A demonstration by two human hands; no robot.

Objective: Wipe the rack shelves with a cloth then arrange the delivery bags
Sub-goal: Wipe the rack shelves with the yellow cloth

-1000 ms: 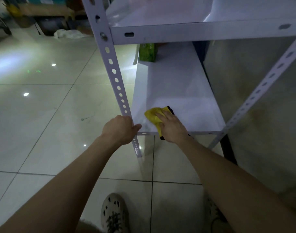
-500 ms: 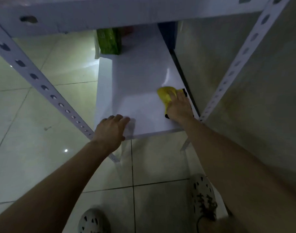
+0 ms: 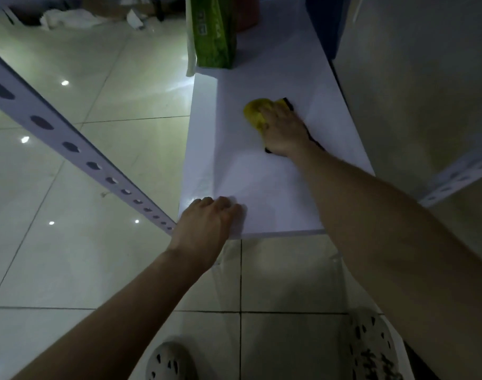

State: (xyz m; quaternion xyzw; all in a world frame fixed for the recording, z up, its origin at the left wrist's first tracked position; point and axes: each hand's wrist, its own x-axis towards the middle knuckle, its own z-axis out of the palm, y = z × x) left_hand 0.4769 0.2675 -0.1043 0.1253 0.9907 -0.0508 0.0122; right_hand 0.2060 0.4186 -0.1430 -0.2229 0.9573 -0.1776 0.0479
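Observation:
A white rack shelf (image 3: 261, 187) runs away from me, low over the tiled floor. My right hand (image 3: 283, 130) presses flat on a yellow cloth with a dark edge (image 3: 257, 111), midway along the shelf. My left hand (image 3: 207, 223) rests palm down on the shelf's near left corner, fingers slightly curled, holding nothing. A green delivery bag (image 3: 214, 31) stands upright at the shelf's far left end.
A perforated white rack post (image 3: 70, 145) slants across the left side. Another post (image 3: 453, 176) is at the right, close to a pale wall (image 3: 412, 78). White crumpled bags (image 3: 67, 19) lie on the floor far left. My shoes (image 3: 371, 346) are below.
My left hand let go of the rack post and now lies on the shelf corner. My right hand slid the cloth farther along the shelf, and my head has dipped under the upper shelf.

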